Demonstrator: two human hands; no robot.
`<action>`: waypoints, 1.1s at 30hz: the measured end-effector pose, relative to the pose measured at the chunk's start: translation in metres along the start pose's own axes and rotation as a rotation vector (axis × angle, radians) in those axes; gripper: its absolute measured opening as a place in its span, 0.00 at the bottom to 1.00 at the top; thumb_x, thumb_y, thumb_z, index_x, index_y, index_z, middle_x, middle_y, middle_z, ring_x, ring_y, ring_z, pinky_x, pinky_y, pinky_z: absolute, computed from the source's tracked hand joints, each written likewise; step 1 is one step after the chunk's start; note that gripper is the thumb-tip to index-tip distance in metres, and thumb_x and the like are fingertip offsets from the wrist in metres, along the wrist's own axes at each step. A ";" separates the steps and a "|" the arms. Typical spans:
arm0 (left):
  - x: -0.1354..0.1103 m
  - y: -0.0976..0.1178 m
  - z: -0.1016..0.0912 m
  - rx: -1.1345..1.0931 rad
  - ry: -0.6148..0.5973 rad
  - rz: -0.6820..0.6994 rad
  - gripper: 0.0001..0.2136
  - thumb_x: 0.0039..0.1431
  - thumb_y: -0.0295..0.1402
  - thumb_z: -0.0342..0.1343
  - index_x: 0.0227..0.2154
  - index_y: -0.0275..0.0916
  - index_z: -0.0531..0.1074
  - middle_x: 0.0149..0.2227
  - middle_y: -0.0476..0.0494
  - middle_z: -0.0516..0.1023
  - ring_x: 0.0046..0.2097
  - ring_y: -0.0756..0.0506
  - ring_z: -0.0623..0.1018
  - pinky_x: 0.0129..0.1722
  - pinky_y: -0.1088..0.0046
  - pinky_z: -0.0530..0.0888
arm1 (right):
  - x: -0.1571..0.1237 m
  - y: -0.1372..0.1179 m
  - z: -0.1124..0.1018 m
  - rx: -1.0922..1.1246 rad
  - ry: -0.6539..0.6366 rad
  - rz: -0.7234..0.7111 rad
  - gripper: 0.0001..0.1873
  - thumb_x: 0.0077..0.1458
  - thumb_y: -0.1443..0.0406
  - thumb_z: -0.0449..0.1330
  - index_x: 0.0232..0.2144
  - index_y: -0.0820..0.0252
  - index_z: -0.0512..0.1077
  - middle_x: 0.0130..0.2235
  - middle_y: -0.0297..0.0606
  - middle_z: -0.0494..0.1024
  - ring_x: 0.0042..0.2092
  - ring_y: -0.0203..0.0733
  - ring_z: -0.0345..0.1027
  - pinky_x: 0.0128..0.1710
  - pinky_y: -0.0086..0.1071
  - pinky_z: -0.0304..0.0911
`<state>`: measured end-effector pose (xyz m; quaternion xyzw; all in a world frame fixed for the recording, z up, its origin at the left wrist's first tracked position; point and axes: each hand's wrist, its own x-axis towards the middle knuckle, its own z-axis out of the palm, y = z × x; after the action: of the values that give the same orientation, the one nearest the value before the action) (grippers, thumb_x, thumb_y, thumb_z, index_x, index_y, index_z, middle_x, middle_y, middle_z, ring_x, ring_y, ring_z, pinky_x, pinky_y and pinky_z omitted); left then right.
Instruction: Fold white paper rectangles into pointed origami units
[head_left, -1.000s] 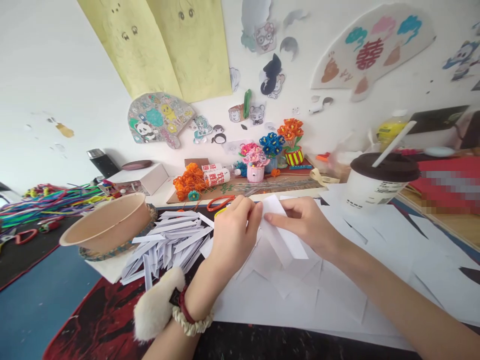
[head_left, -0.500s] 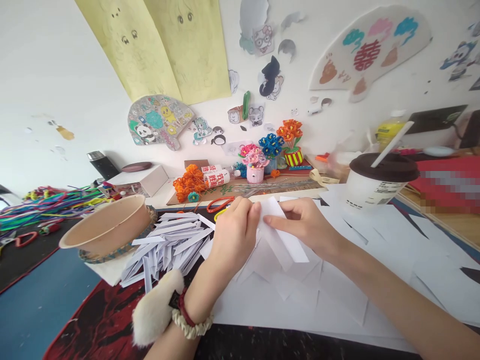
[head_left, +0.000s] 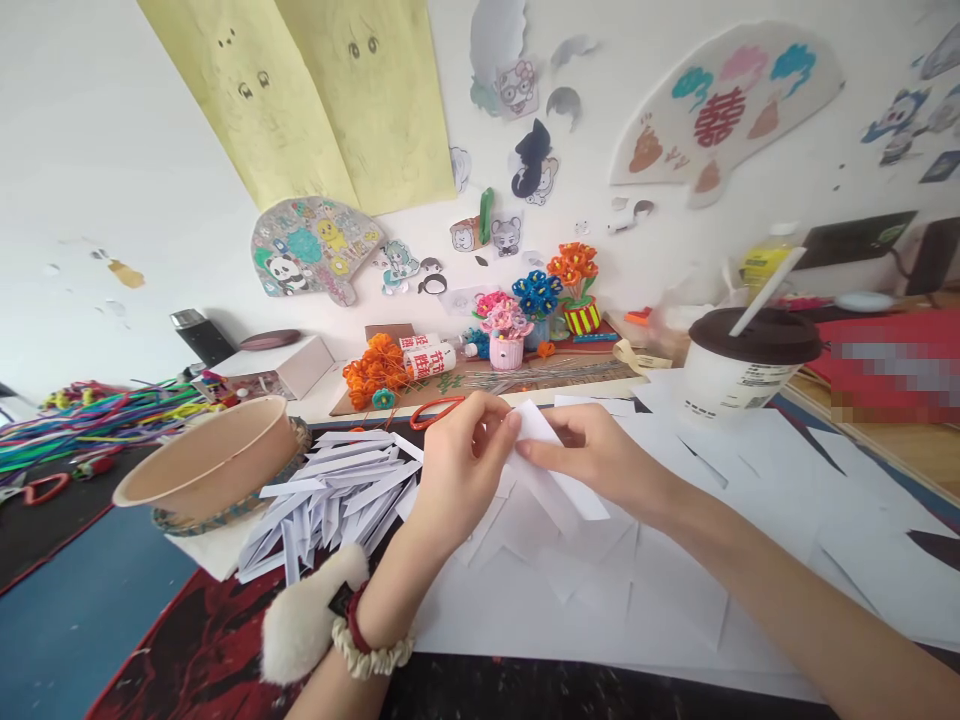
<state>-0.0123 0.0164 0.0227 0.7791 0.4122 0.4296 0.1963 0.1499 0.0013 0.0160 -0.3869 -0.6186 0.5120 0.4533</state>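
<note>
A folded strip of white paper [head_left: 574, 490] is held between my two hands above a layer of white sheets [head_left: 540, 620]. My left hand [head_left: 465, 460] pinches its upper left end between thumb and curled fingers. On the right side, my right hand [head_left: 600, 450] grips the same strip, thumb on top and fingers behind it. Left of my left hand lies a heap of narrow folded paper strips [head_left: 337, 490]. Red-handled scissors [head_left: 435, 412] are partly hidden behind my left hand.
A beige bowl [head_left: 206, 460] stands at the left, near colourful pipe cleaners [head_left: 112, 420]. A lidded cup with a straw [head_left: 742, 365] stands on the right. Along the wall are flower pots [head_left: 506, 350] and orange craft flowers [head_left: 375, 370]. A fluffy white band [head_left: 307, 620] hangs at my left wrist.
My left fingers have shifted along the paper's upper end, leaving a gap between thumb and forefinger. Both hands still hold the strip. The camera view has shifted slightly.
</note>
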 end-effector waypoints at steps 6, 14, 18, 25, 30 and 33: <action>0.002 -0.003 -0.002 -0.268 0.051 -0.175 0.09 0.61 0.37 0.55 0.30 0.37 0.67 0.26 0.50 0.73 0.25 0.53 0.69 0.24 0.78 0.63 | 0.004 0.004 -0.007 -0.030 0.279 -0.031 0.21 0.48 0.61 0.65 0.46 0.57 0.72 0.36 0.37 0.76 0.38 0.44 0.70 0.36 0.35 0.64; 0.005 0.002 -0.002 -0.759 0.047 -0.523 0.12 0.54 0.35 0.60 0.28 0.37 0.61 0.26 0.46 0.77 0.19 0.56 0.68 0.16 0.84 0.57 | 0.004 0.007 0.003 0.202 0.242 0.093 0.33 0.46 0.52 0.67 0.51 0.58 0.65 0.32 0.34 0.74 0.25 0.34 0.63 0.25 0.30 0.60; 0.002 0.004 0.003 -0.746 -0.061 -0.518 0.13 0.55 0.36 0.60 0.27 0.37 0.61 0.24 0.48 0.76 0.18 0.56 0.69 0.16 0.84 0.59 | 0.004 0.010 0.007 0.156 0.210 0.015 0.19 0.51 0.52 0.64 0.34 0.65 0.74 0.31 0.40 0.75 0.24 0.33 0.63 0.24 0.30 0.60; -0.001 0.004 0.006 -0.455 -0.173 -0.426 0.12 0.57 0.39 0.57 0.28 0.37 0.63 0.21 0.51 0.73 0.16 0.56 0.64 0.14 0.83 0.58 | 0.005 0.015 -0.004 0.071 0.297 0.051 0.20 0.46 0.52 0.66 0.22 0.65 0.73 0.21 0.36 0.71 0.20 0.33 0.59 0.19 0.29 0.54; -0.001 0.006 0.006 -0.468 -0.179 -0.439 0.12 0.58 0.40 0.56 0.27 0.38 0.62 0.20 0.52 0.71 0.16 0.57 0.63 0.14 0.83 0.58 | 0.005 0.014 -0.004 0.094 0.306 0.001 0.19 0.49 0.53 0.65 0.23 0.65 0.73 0.24 0.37 0.72 0.22 0.33 0.60 0.20 0.28 0.56; -0.001 0.007 0.006 -0.513 -0.184 -0.466 0.13 0.58 0.40 0.55 0.26 0.38 0.61 0.20 0.52 0.71 0.15 0.57 0.62 0.14 0.83 0.55 | 0.004 0.011 -0.003 0.153 0.238 -0.055 0.17 0.52 0.53 0.64 0.27 0.64 0.75 0.26 0.37 0.73 0.25 0.34 0.63 0.24 0.29 0.60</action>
<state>-0.0042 0.0118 0.0232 0.6249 0.4383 0.3908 0.5144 0.1516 0.0077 0.0064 -0.3922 -0.5301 0.4955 0.5653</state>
